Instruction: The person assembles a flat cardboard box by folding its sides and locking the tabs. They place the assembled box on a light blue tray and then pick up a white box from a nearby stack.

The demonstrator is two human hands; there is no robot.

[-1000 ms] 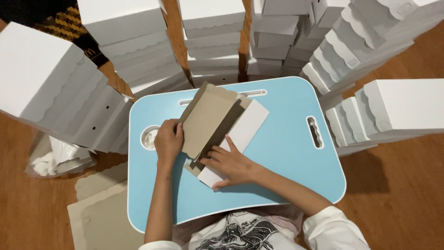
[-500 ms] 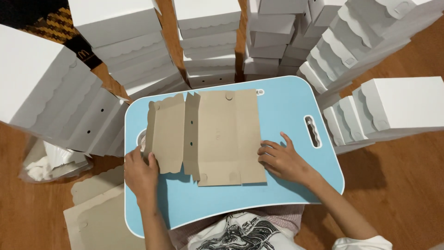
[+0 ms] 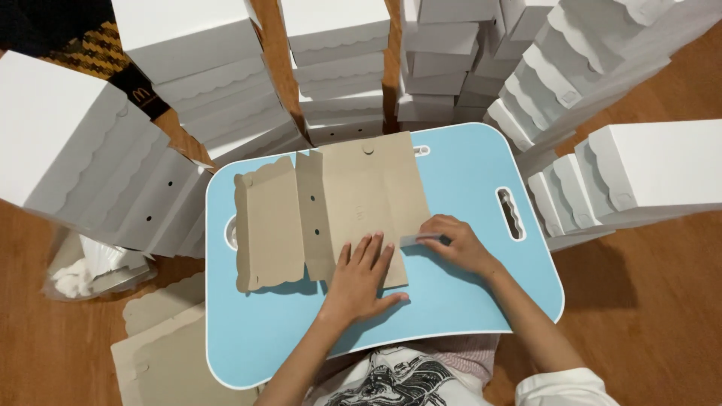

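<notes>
Your left hand [image 3: 359,282] lies flat, fingers spread, on the brown cardboard blank [image 3: 331,210] at its near edge. Right hand [image 3: 455,242] — fingers pinching the blank's rt flap. Blank sits on the blue bench [image 3: 466,301] w/ white boxes [image 3: 338,68] stacked beyond it.

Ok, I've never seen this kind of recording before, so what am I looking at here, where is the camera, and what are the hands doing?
No machine here: a person wears a camera on the head, looking down at their own bare hands. A light blue lap table stands on a wooden floor, ringed by stacks of folded white boxes. On it lies an unfolded brown cardboard box blank. The left hand presses flat on its near edge; the right hand pinches a side flap. More flat blanks lie on the floor at left.
</notes>
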